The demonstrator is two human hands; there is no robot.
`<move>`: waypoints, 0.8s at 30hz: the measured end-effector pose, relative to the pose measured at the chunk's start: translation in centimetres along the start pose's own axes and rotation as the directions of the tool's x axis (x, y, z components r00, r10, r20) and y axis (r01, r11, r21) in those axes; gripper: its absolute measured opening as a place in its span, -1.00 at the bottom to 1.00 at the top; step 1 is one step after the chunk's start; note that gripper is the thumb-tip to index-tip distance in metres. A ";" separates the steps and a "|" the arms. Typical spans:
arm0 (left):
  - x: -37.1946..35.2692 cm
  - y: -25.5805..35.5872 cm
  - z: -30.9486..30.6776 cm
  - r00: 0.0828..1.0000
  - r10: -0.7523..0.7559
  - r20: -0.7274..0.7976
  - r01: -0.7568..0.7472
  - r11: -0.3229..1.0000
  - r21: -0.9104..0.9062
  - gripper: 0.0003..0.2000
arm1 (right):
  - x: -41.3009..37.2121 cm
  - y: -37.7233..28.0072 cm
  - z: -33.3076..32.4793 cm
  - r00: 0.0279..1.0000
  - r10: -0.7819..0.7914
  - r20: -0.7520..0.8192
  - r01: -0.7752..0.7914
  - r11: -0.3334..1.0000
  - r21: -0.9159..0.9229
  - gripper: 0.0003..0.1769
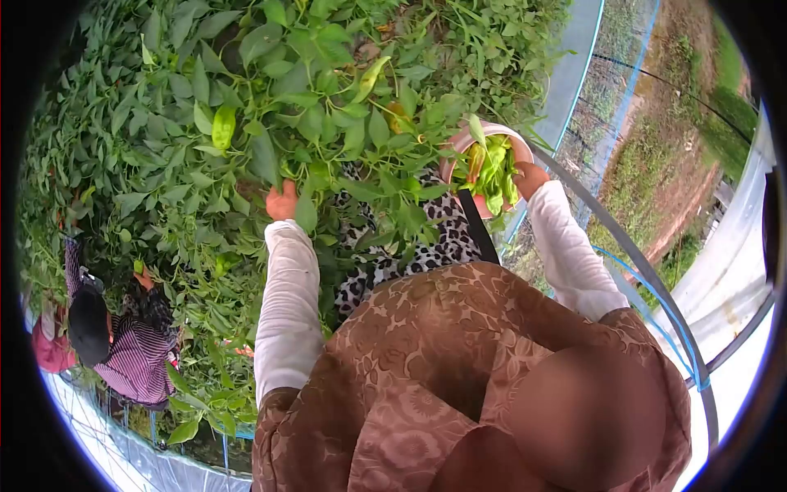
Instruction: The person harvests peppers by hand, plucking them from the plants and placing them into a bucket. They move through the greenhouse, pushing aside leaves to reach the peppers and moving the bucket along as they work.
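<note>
Brown garment (426, 344) | right hand (531, 177) grips pink bowl (457, 145) of greens (495, 174) | left hand (281, 202) among leaves (205, 123), grip unclear

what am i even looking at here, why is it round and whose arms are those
This is one picture from a small camera worn on a person's head, looking forward and down. Its wide lens bends the view into a circle. There is no machine, just two bare hands in white sleeves. The left hand reaches into the leafy plants; leaves hide whether it grips anything. The right hand holds a pink bowl with green pickings in it. At lower left, another person in a striped top stands by the same plants.
</note>
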State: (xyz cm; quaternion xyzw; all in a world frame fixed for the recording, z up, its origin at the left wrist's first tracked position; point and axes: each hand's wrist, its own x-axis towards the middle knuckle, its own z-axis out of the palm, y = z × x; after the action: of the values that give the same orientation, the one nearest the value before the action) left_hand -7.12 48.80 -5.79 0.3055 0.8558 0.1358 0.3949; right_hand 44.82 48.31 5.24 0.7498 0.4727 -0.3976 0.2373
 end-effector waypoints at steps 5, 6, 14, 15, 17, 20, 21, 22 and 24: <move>-3.1 4.2 0.3 0.997 0.058 -0.041 -0.046 0.968 0.246 -0.64 | -1.0 -18.2 -7.7 0.896 -0.439 -0.072 0.264 0.394 0.880 -0.76; -4.3 6.0 0.3 0.998 0.029 -0.053 -0.020 0.985 0.170 -0.67 | -0.9 -22.3 -8.3 0.797 -0.577 -0.182 0.380 0.243 0.892 -0.77; -7.7 8.9 2.9 0.998 0.062 -0.026 -0.053 0.960 0.274 -0.54 | 0.2 -45.8 -2.3 0.807 -0.587 0.065 0.577 0.807 0.125 -0.35; -7.5 9.1 3.0 1.000 -0.010 0.026 0.003 0.958 0.285 -0.57 | 0.5 -47.0 -1.6 0.831 -0.547 0.099 0.543 0.837 0.065 -0.32; -7.8 9.2 3.2 0.968 0.227 -0.107 -0.210 0.966 0.150 -0.60 | 0.2 -47.5 -0.3 0.822 -0.564 0.076 0.562 0.826 0.048 -0.30; -5.9 3.9 4.5 0.959 0.244 0.142 -0.228 0.966 -0.120 -0.56 | 0.8 -46.6 1.8 0.800 -0.600 0.003 0.594 0.792 0.139 -0.27; -5.7 6.4 1.5 0.962 0.178 0.206 -0.200 0.975 0.092 -0.55 | 1.4 -45.9 2.2 0.788 -0.613 -0.060 0.607 0.757 0.242 -0.26; -5.5 9.0 -1.5 0.957 0.111 0.267 -0.192 0.934 0.302 -0.54 | 2.7 -45.1 2.9 0.747 -0.661 -0.074 0.649 0.700 0.297 -0.25; -3.5 11.7 -7.7 0.869 0.257 0.423 -0.345 0.927 0.145 -0.59 | 3.9 -43.7 1.9 0.686 -0.727 -0.028 0.677 0.624 0.390 -0.27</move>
State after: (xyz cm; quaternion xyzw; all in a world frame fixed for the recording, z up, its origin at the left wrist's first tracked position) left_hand -6.34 55.79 6.88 0.4979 0.7088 0.0374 0.4983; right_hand 5.86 68.20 1.86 0.5075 0.6272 -0.5886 -0.0517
